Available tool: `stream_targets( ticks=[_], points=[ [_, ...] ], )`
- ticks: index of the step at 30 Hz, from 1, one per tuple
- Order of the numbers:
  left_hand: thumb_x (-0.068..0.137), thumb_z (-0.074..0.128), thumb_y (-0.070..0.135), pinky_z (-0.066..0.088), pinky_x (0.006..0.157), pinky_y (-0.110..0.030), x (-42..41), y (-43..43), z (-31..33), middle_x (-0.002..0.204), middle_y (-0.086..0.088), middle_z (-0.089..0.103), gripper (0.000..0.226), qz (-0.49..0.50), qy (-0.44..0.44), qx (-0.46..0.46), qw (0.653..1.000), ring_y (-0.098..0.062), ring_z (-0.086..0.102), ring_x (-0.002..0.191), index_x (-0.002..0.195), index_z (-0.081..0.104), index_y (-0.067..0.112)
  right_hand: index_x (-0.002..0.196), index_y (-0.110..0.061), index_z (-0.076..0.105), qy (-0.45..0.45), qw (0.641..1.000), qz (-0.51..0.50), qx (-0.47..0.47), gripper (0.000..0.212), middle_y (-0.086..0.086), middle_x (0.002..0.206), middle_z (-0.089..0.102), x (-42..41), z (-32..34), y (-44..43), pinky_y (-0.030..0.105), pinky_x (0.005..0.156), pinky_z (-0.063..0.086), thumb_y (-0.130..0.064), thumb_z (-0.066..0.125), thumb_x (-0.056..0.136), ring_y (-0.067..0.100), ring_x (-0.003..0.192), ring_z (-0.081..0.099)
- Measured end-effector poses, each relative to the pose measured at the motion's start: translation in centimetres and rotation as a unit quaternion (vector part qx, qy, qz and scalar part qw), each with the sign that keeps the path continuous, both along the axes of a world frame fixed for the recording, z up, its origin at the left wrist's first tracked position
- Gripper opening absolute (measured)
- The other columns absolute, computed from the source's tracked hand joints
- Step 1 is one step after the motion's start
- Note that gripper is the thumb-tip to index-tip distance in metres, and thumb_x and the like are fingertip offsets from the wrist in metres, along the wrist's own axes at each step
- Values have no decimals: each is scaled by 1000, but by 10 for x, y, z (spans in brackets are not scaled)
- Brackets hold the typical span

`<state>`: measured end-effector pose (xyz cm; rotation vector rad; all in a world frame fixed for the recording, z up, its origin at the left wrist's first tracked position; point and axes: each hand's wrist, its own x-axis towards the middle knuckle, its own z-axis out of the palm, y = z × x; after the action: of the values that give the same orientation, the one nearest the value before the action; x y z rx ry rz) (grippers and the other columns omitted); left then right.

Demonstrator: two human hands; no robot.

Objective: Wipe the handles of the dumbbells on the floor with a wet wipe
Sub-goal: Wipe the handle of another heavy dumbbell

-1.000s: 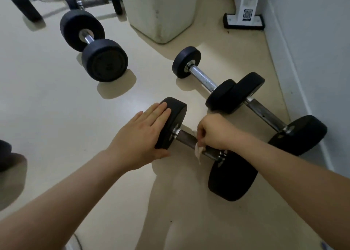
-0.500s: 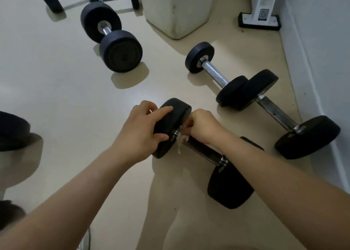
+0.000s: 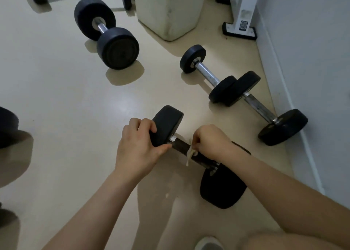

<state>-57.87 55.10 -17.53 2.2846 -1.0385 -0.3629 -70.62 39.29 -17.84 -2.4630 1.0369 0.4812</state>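
A black dumbbell [image 3: 221, 187] with a dark handle [image 3: 181, 145] lies on the floor in front of me. My left hand [image 3: 138, 147] grips its near-left weight head [image 3: 166, 124], fingers curled over the edge. My right hand [image 3: 210, 141] is wrapped round the middle of the handle and pinches a crumpled white wet wipe [image 3: 190, 154], whose tail hangs below the bar. Part of the handle is hidden under my right hand.
Two more dumbbells [image 3: 204, 73] [image 3: 282, 126] lie end to end along the white wall [image 3: 312, 60] on the right. A heavier dumbbell [image 3: 113, 45] sits at upper left, others behind it. A beige pillar base [image 3: 168, 13] and a white stand [image 3: 240, 28] are farther back.
My left hand went from lying flat on the weight head to gripping it. My right hand slid the wipe along the handle toward the left head, then back to the middle.
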Motion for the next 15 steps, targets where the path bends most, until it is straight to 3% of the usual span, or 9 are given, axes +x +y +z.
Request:
stream_targets(
  ticks=[5, 7, 10, 12, 15],
  points=[
    [69, 64, 64, 41, 70, -35, 16, -2, 10, 85, 6, 44, 47, -31, -23, 50, 998, -18, 46, 82, 74, 43, 23, 90, -15, 69, -104, 990, -70, -66, 11, 4, 84, 66, 17, -9, 54, 35, 73, 54, -9, 62, 85, 20, 75, 61],
    [71, 65, 62, 42, 68, -33, 24, -9, 12, 86, 6, 44, 43, -47, 8, 31, 998, -18, 47, 83, 73, 45, 24, 93, -13, 66, -91, 987, -69, -114, 10, 4, 88, 63, 13, -11, 66, 33, 74, 51, -9, 60, 87, 17, 78, 55],
    [74, 71, 51, 39, 69, -28, 26, -11, 10, 97, 5, 43, 40, -77, 63, -4, 995, -19, 49, 92, 97, 50, 25, 102, -15, 62, -32, 982, -77, -168, 13, 3, 95, 60, -7, -7, 77, 28, 74, 47, -17, 61, 89, 13, 81, 46],
    [75, 73, 45, 41, 74, -29, 27, -11, 11, 101, 3, 40, 53, -89, 93, -23, 991, -23, 51, 98, 118, 46, 29, 104, -14, 61, 10, 984, -49, -173, 16, 5, 96, 59, -10, -2, 75, 28, 73, 47, -17, 61, 89, 15, 81, 46],
    [79, 71, 42, 46, 77, -35, 31, -11, 10, 104, 1, 38, 70, -110, 107, -8, 988, -26, 52, 99, 136, 32, 42, 98, -11, 62, -12, 984, -78, -161, 11, 8, 92, 59, 7, 1, 78, 33, 71, 47, -12, 61, 87, 20, 82, 52]
  ],
)
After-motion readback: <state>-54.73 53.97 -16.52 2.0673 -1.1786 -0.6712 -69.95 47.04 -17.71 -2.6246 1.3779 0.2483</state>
